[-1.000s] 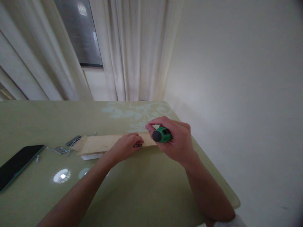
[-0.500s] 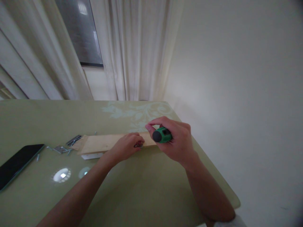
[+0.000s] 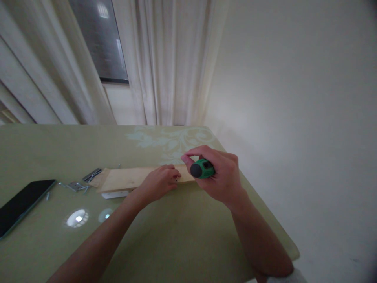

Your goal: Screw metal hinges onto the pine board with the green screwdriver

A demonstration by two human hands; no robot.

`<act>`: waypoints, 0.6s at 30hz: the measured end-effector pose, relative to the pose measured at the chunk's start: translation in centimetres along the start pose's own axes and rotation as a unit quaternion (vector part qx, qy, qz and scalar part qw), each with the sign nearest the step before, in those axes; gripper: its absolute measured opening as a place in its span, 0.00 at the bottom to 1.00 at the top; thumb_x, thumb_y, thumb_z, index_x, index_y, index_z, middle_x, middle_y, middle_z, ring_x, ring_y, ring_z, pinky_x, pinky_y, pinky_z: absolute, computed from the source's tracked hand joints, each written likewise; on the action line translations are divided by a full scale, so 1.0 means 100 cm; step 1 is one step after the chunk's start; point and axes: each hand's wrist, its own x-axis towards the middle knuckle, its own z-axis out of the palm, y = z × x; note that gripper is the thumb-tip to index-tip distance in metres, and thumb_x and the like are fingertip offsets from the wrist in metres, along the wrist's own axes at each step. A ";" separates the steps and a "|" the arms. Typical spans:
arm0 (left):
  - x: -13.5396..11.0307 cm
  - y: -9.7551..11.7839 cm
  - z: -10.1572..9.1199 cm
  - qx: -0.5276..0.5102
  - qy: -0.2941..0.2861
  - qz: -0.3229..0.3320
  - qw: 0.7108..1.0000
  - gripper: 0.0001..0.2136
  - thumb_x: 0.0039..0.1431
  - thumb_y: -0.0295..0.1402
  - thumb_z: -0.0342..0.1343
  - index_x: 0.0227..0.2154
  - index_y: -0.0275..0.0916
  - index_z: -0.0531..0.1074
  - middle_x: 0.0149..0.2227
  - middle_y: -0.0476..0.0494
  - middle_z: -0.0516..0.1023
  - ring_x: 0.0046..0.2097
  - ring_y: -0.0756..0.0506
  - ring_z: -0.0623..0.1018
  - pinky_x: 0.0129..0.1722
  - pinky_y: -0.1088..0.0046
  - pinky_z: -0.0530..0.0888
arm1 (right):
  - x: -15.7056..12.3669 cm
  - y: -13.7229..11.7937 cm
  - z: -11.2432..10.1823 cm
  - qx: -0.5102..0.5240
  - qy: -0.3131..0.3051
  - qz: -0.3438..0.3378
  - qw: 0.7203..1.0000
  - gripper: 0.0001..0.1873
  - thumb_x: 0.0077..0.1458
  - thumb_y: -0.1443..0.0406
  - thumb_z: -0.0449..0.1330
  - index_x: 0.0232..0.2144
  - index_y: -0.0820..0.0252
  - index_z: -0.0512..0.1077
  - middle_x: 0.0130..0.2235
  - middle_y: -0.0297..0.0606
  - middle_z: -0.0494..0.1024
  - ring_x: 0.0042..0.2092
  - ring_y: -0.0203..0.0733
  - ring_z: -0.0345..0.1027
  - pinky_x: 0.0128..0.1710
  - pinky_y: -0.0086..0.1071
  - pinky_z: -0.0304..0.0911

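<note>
My right hand [image 3: 219,173] is closed around the green handle of a screwdriver [image 3: 207,169], its black end cap facing me; the shaft is hidden. Below and to the left, my left hand [image 3: 160,181] rests on a pale wooden board [image 3: 122,179] with its fingers curled in. What lies under those fingers is mostly hidden. A small dark spot [image 3: 176,180] shows on the board by the fingertips. Under the board's left part, a white piece [image 3: 114,194] props it above the table.
Left of the board lie metal hinges [image 3: 75,186] and several loose screws [image 3: 48,196]. A black phone [image 3: 25,204] is at the far left of the green table [image 3: 165,243]. Behind are curtains [image 3: 176,59]; a wall [image 3: 294,118] stands to the right.
The small metal piece visible under my left fingertips is now out of sight, and those fingers have shifted slightly. My right hand and the screwdriver have barely moved.
</note>
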 end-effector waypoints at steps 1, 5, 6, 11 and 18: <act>0.000 0.001 0.000 0.002 -0.002 -0.002 1.000 0.10 0.59 0.27 0.63 0.44 0.42 0.80 0.47 0.41 0.82 0.50 0.38 0.81 0.50 0.64 0.75 | 0.000 0.000 0.000 0.000 0.000 0.000 1.000 0.03 0.62 0.66 0.68 0.39 0.54 0.78 0.34 0.28 0.85 0.32 0.34 0.78 0.35 0.26 0.67; 0.002 0.004 -0.003 0.010 -0.004 -0.008 1.000 0.08 0.63 0.26 0.60 0.43 0.41 0.80 0.48 0.40 0.83 0.50 0.38 0.81 0.51 0.63 0.75 | 0.000 0.000 0.001 -0.001 0.000 0.003 1.000 0.03 0.62 0.66 0.68 0.39 0.54 0.78 0.34 0.29 0.85 0.33 0.34 0.78 0.35 0.27 0.67; 0.002 0.004 -0.006 0.007 -0.004 -0.008 1.000 0.08 0.63 0.26 0.60 0.43 0.40 0.80 0.48 0.40 0.83 0.50 0.38 0.81 0.50 0.64 0.75 | 0.000 0.000 0.001 -0.001 0.001 0.005 1.000 0.03 0.62 0.66 0.68 0.39 0.54 0.78 0.34 0.29 0.85 0.33 0.34 0.78 0.35 0.27 0.67; -0.003 0.011 -0.029 -0.010 -0.061 -0.037 0.997 0.05 0.64 0.29 0.60 0.37 0.41 0.81 0.37 0.45 0.84 0.39 0.43 0.81 0.41 0.69 0.73 | 0.000 -0.001 0.000 -0.001 0.004 0.011 1.000 0.02 0.63 0.64 0.68 0.38 0.54 0.78 0.33 0.28 0.85 0.31 0.33 0.77 0.34 0.26 0.67; -0.042 0.050 0.025 0.172 -0.133 -0.037 0.975 0.18 0.63 0.18 0.51 0.49 0.38 0.79 0.51 0.35 0.83 0.53 0.35 0.82 0.47 0.63 0.78 | 0.000 0.001 -0.003 0.010 -0.004 0.002 1.000 0.03 0.62 0.66 0.68 0.39 0.54 0.78 0.34 0.27 0.85 0.33 0.32 0.78 0.36 0.25 0.67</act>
